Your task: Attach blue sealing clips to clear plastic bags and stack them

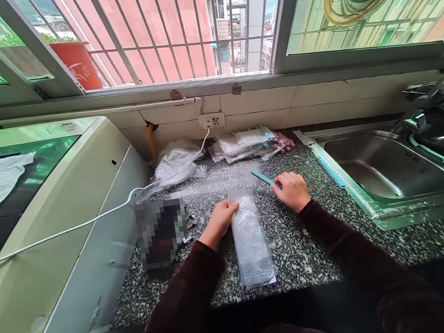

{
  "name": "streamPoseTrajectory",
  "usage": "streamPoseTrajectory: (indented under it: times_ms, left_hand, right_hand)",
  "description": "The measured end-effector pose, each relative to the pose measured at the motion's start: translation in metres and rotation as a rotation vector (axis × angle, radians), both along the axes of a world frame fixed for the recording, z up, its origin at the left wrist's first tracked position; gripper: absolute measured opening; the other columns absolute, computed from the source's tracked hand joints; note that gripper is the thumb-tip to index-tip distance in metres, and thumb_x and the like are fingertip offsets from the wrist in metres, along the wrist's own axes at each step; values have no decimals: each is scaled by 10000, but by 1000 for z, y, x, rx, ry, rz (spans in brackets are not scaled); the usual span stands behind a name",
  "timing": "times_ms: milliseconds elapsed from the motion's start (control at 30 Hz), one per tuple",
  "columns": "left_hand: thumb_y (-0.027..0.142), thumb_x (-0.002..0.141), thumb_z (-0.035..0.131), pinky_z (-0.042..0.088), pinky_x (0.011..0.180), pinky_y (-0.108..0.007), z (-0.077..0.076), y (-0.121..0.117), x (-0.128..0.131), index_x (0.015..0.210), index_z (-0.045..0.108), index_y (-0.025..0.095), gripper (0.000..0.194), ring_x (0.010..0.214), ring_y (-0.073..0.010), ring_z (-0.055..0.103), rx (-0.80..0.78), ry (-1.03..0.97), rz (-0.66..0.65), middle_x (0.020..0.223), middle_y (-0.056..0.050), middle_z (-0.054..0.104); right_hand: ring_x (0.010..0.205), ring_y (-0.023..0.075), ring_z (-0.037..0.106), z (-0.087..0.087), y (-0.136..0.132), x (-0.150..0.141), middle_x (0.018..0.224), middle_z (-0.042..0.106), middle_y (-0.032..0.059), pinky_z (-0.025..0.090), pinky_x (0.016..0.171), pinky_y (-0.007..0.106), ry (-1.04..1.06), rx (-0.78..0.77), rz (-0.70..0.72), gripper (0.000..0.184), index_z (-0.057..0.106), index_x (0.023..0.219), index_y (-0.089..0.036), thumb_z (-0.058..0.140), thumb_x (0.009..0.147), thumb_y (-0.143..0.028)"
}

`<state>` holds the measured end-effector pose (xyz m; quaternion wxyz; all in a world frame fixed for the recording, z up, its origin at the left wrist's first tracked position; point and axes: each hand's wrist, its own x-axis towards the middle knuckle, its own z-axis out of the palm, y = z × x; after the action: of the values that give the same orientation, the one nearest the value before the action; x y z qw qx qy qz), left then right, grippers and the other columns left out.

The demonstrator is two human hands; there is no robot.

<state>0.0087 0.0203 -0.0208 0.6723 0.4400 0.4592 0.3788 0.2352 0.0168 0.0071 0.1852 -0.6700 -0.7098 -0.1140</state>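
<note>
A long clear plastic bag (251, 239) lies flat on the speckled granite counter (300, 254) in front of me. My left hand (219, 221) rests on the bag's upper left edge, fingers curled and pressing it down. My right hand (292, 190) sits just right of the bag's top, fingers closed around the end of a thin teal stick (264, 177) that points up and left. Both arms wear dark sleeves.
A pile of clear packets (249, 143) lies by the back wall under a socket (211, 120). Crumpled plastic (174, 165) and a white cable (89, 221) are at left, beside a blurred dark object (161, 233) and a white appliance (50, 240). A steel sink (387, 165) is at right.
</note>
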Motion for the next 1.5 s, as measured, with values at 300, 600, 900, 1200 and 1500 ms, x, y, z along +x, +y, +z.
streamPoseTrajectory:
  times_ms: [300,600,900,1200,1500]
  left_hand:
    - [401,477,739,335,534,-227,8,-3,2,659,571,119,376,517,-104,471,-23,-43,-61,581,-3,571]
    - [285,504,691,323,555,-231,15,-8,5,617,593,116,226,535,-100,457,-20,-55,-152,591,-7,580]
    - [434,602,700,346,584,-239,11,-8,4,710,659,110,344,579,-119,494,31,-133,-125,646,-26,630]
    - [398,565,709,333,534,-242,18,-9,4,582,614,116,298,507,-111,468,-100,-149,61,539,-9,580]
    - [415,558,724,333,518,-230,15,-13,7,626,631,116,321,502,-107,478,-47,-157,-17,551,-8,599]
  right_hand:
    - [748,175,468,1,-24,-30,750,618,38,277,682,288,23,133,326,169,605,752,-173,565,818,-323]
    - [751,177,464,1,-31,-34,774,619,44,289,691,297,-13,121,449,169,615,796,-174,526,849,-307]
    - [736,181,469,0,-31,-34,771,623,48,328,680,308,-17,119,481,151,621,802,-184,525,843,-292]
    - [779,176,561,26,-29,-2,814,617,68,459,704,315,539,371,307,210,592,856,-174,456,873,-333]
    - [753,185,547,10,-34,-30,800,641,66,462,691,326,213,258,635,194,625,874,-181,593,789,-352]
